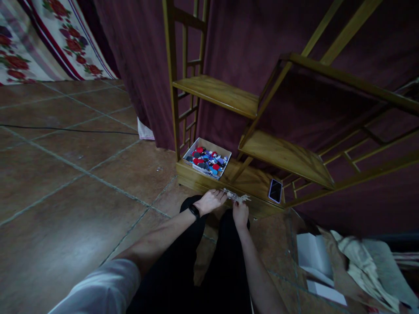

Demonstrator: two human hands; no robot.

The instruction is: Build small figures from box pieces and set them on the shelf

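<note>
My left hand (211, 201), with a black band on its wrist, is closed on one end of a small pale clear-wrapped item (236, 197). My right hand (240, 213) is closed on the same item from below. Both hands hover over the front edge of the lowest board of a wooden shelf unit (252, 181). An open cardboard box (207, 158) full of several small red, blue and dark pieces stands on that board, just beyond my left hand. A phone (275, 190) lies flat on the board to the right of my hands.
The shelf unit has more wooden shelves (216, 92) stepping up to the right, in front of a dark red curtain (248, 39). White papers (312, 257) and crumpled wrapping (363, 261) lie on the tiled floor (75, 174) at right. A black cable (65, 129) crosses the floor at left.
</note>
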